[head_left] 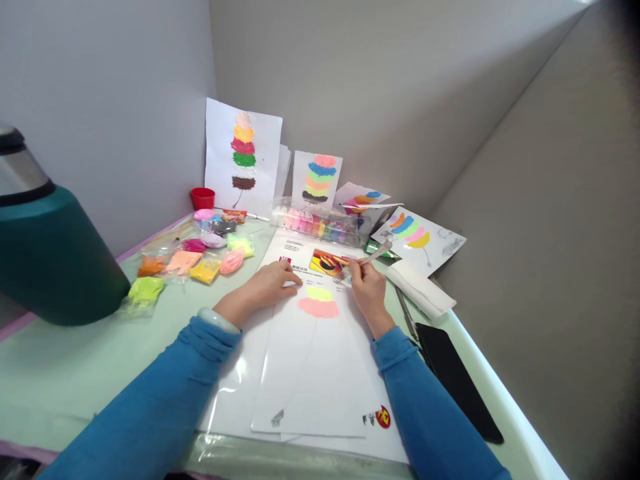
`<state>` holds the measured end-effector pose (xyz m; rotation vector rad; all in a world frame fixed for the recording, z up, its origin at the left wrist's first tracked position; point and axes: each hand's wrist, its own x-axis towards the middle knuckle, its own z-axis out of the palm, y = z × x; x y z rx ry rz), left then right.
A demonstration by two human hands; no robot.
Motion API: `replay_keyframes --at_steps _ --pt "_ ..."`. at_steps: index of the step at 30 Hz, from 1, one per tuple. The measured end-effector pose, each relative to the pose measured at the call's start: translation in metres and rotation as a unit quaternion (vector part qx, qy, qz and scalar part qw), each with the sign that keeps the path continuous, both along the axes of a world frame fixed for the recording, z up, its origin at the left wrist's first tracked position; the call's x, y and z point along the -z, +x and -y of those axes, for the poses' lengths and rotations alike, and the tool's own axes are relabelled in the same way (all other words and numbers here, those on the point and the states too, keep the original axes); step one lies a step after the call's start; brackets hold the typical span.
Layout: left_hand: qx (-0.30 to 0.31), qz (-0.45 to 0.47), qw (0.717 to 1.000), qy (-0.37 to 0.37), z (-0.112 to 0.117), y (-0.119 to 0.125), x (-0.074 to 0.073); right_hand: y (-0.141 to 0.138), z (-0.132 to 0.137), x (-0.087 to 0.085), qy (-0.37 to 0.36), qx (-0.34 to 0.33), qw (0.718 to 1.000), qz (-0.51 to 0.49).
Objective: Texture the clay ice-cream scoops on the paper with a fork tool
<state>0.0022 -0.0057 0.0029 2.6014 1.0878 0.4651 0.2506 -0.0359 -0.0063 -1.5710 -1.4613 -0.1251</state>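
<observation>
By grey walls (320,80), green table (65,373); right fingers (357,268) clamp fork (376,253), left fingers (290,274) apart.

At the left edge we lose part of the teal bottle (65,257); at the bottom, both blue sleeves (150,393) are cut off. Mid-frame, we cannot read the small print (294,245), and the right hand (369,290) covers part of the fork (377,254).

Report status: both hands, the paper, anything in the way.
Right hand gripping fork. Left hand open, beside yellow patch. Paper: yellow patch above pink patch. Nothing covering either.
</observation>
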Motion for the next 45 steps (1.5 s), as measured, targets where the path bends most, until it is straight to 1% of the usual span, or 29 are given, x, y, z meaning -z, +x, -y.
replay_keyframes --at_steps 4,8,12,15,20,24,26,32,36,40,42,45 --pt "-0.003 0.003 1.000 -0.005 0.000 0.001 0.000 0.001 0.000 0.001 -0.016 -0.007 1.000 -0.003" --pt "-0.013 0.002 1.000 -0.010 0.002 0.002 -0.003 0.002 -0.001 0.003 -0.019 0.016 1.000 0.013" --pt "-0.017 -0.004 1.000 -0.005 0.002 0.002 -0.004 0.001 -0.002 0.007 -0.064 0.025 0.997 0.039" --pt "-0.017 -0.008 1.000 0.004 0.001 0.003 -0.003 -0.001 -0.003 0.010 -0.077 0.004 0.997 0.018" --pt "-0.021 -0.022 0.999 0.011 0.003 0.007 -0.003 -0.002 -0.006 0.016 -0.077 -0.059 0.992 -0.078" --pt "-0.054 -0.034 0.998 0.001 0.007 0.008 -0.006 -0.001 -0.008 0.020 -0.087 -0.059 0.990 -0.090" --pt "-0.059 -0.039 0.997 -0.009 0.007 0.008 -0.007 0.000 -0.009 0.020 -0.093 -0.063 0.989 -0.096" --pt "-0.082 -0.028 0.995 -0.038 0.007 0.008 -0.009 -0.001 -0.010 0.022 -0.105 -0.104 0.978 -0.145" --pt "-0.076 -0.045 0.994 -0.058 0.010 0.009 -0.015 -0.001 -0.010 0.024 -0.102 -0.116 0.976 -0.154" --pt "-0.066 -0.022 0.996 -0.057 0.013 0.011 -0.019 -0.003 -0.008 0.022 -0.101 -0.112 0.975 -0.166" --pt "-0.064 -0.009 0.997 -0.050 0.012 0.011 -0.017 -0.005 -0.008 0.020 -0.089 -0.108 0.978 -0.156" --pt "-0.072 0.029 0.996 -0.033 0.008 0.008 -0.010 -0.006 -0.006 0.018 -0.070 -0.106 0.983 -0.133"
